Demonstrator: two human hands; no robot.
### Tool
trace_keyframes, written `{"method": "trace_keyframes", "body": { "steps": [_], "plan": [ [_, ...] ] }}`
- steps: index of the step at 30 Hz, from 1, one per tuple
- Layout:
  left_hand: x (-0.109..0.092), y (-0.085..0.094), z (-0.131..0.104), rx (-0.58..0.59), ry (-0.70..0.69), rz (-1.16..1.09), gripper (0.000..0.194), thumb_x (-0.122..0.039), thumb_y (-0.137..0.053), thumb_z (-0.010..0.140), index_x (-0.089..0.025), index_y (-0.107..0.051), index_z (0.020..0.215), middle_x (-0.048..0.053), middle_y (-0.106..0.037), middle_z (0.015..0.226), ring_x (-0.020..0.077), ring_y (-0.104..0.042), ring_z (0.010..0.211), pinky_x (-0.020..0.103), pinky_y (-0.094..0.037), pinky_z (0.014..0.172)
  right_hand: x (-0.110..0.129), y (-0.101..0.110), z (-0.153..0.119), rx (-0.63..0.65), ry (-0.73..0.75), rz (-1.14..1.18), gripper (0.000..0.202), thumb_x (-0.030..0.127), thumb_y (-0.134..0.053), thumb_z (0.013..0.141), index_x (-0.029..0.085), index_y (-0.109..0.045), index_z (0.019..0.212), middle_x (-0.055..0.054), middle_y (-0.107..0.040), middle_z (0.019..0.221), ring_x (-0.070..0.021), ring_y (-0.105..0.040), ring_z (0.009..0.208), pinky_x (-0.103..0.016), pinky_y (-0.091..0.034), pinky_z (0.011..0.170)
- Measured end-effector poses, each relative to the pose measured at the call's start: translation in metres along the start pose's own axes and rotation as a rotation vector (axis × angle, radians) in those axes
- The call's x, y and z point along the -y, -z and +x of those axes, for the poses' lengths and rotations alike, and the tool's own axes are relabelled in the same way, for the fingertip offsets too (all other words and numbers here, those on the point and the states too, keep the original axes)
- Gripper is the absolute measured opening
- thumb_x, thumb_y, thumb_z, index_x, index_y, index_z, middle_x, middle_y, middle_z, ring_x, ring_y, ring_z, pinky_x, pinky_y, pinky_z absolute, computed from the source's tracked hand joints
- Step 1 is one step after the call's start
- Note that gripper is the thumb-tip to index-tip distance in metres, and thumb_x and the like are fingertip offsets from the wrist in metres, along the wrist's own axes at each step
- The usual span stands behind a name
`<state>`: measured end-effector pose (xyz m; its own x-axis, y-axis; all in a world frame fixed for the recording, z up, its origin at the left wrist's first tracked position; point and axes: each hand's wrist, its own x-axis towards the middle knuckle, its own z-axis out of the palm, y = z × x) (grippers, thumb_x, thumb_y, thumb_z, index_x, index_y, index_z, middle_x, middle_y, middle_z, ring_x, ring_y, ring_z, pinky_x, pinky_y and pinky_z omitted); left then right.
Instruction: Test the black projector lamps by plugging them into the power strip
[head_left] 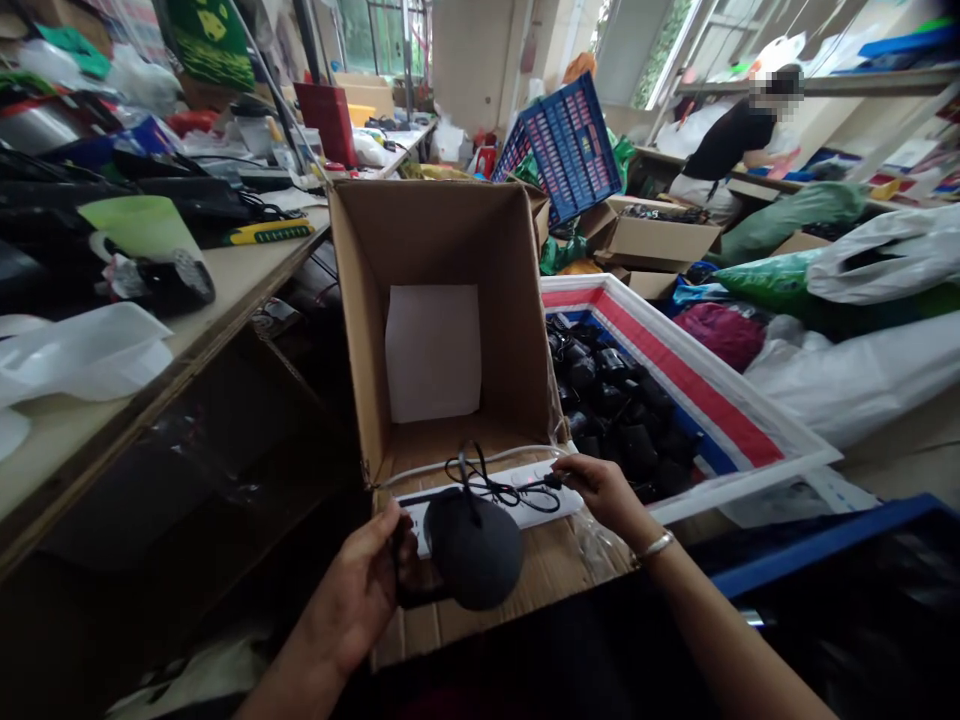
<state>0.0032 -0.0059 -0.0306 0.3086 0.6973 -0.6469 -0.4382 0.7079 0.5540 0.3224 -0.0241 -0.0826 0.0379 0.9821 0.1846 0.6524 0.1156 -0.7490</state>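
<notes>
The round black gadget is low over the near flap of the cardboard box, its dark cord looped above it. The left hand has its grip closed around the gadget's left side; the right hand pinches the plug at the cord's end, just over the right part of the white power strip. The loose loops could tighten or snag if the hands pull apart. The plug might meet the strip askew if it is angled wrongly, and the strip could slide if pushed, since the cardboard beneath looks smooth.

To the right, a striped tub full of black gadgets stands close beside the box; a piece dropped there would be hard to tell apart. On the left counter, a yellow-handled tool lies near the edge and might fall if knocked.
</notes>
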Motion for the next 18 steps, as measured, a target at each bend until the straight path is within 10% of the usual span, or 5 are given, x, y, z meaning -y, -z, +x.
{"method": "trace_keyframes", "body": {
  "steps": [18],
  "plan": [
    [-0.032,-0.016,0.029,-0.079,-0.111,-0.183,0.033,-0.029,-0.049,0.086,-0.01,-0.063,0.063,-0.001,-0.049,0.042,0.0074,-0.039,0.031,0.017,-0.03,0.032,-0.013,-0.02,-0.01,0.083,-0.034,-0.052,0.019,0.018,-0.049,0.082,0.019,-0.064,0.093,-0.007,-0.071,0.087,-0.0207,-0.066,0.08,-0.031,-0.052,0.073]
  ]
}}
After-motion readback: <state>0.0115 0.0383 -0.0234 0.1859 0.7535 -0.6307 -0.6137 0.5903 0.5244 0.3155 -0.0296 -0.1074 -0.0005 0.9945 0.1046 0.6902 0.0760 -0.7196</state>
